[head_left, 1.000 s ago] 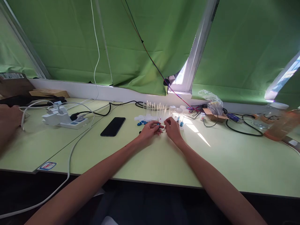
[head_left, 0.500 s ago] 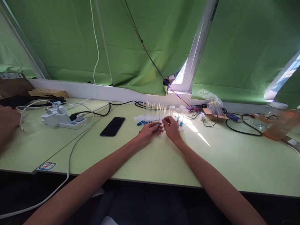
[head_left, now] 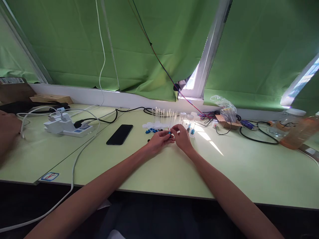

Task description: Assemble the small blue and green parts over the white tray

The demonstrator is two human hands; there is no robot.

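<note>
Above the table, my left hand (head_left: 159,139) is closed in a pinch on a small blue part (head_left: 169,133) with a thin pale stem rising from it. My right hand (head_left: 182,136) is closed too, its thumb and forefinger at the same part from the other side. Just what sits between the right fingertips is too small to make out. Several loose blue pieces (head_left: 150,130) lie left of the hands. Behind them stand clear thin tubes or rods (head_left: 163,114) and white round caps (head_left: 157,125). Another blue piece (head_left: 192,131) stands in a white base to the right.
A black phone (head_left: 120,134) lies left of my hands. Beyond it are a white power strip (head_left: 83,131) with plugs and a white cable. Another person's hand (head_left: 9,127) rests at the far left. Rightward are a small cardboard box (head_left: 227,123), black cables and an orange bottle (head_left: 299,132).
My right fingertips have come down and closer to the left ones, meeting at the small blue part. My left hand has barely shifted.
</note>
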